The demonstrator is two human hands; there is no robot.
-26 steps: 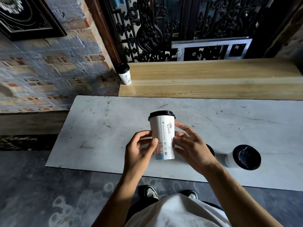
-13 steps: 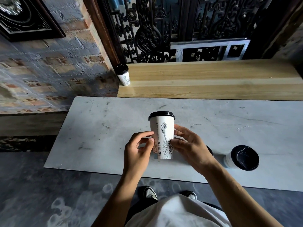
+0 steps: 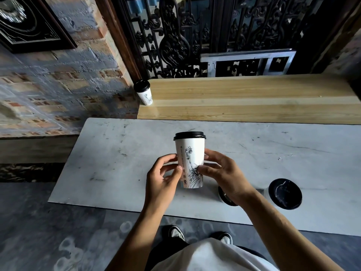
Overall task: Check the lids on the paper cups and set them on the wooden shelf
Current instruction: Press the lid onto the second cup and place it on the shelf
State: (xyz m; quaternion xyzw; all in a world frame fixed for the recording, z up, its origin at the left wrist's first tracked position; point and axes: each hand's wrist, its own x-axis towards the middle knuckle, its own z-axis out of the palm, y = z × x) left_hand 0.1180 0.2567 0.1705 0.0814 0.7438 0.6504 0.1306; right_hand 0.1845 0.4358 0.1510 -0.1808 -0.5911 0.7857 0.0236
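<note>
Above the pale grey table [image 3: 117,157], both hands are holding one white paper cup [image 3: 189,163] upright, its black lid [image 3: 189,135] sitting level on the rim. The left hand [image 3: 162,180] is curling its fingers round the cup's left side, thumb pressing near the printed drawing, and the right hand [image 3: 224,177] is gripping the right side with thumb and curled fingers. Whether the cup's base is touching the table cannot be told.

Four lidded cups are showing in all. A second cup [image 3: 144,93] is standing upright at the far left end of the wooden shelf [image 3: 244,98], just beside the brick wall [image 3: 58,90]. A third cup [image 3: 283,193] is standing on the table well to the right of the hands, its black lid facing the camera. A fourth cup [image 3: 224,197] is sitting mostly hidden under the right wrist, only a dark lid edge peeking out.

Two shoes [image 3: 176,232] are showing below the table edge, on the dark floor. One ornate black iron grille [image 3: 175,36] is rising behind the shelf.
</note>
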